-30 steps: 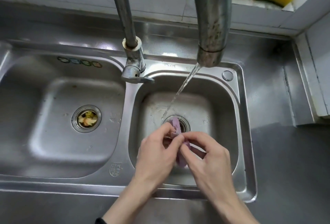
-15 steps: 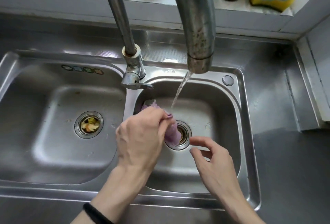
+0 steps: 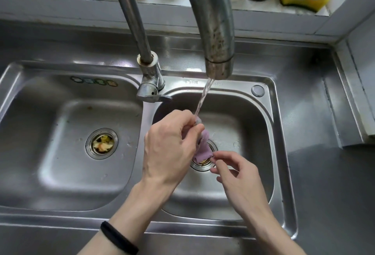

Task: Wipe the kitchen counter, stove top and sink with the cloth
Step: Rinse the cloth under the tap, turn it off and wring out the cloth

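- Purple cloth (image 3: 204, 147) hangs bunched from the left hand (image 3: 170, 149), which grips its top under the running tap (image 3: 215, 31), over the right basin's (image 3: 253, 153) drain.
- Right hand (image 3: 239, 177), fingers loosely curled, reaches its lower corner (pinching or only touching, I can't tell).
- Rinsing stage, I'd say: counter, stove top and sink all look yet to be wiped.

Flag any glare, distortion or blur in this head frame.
Head view: wide-angle distortion bows the sink rim; glare patches on the steel behind the faucet; the near spout looms oversized; left hand, cloth and right hand are sharp, evenly lit.
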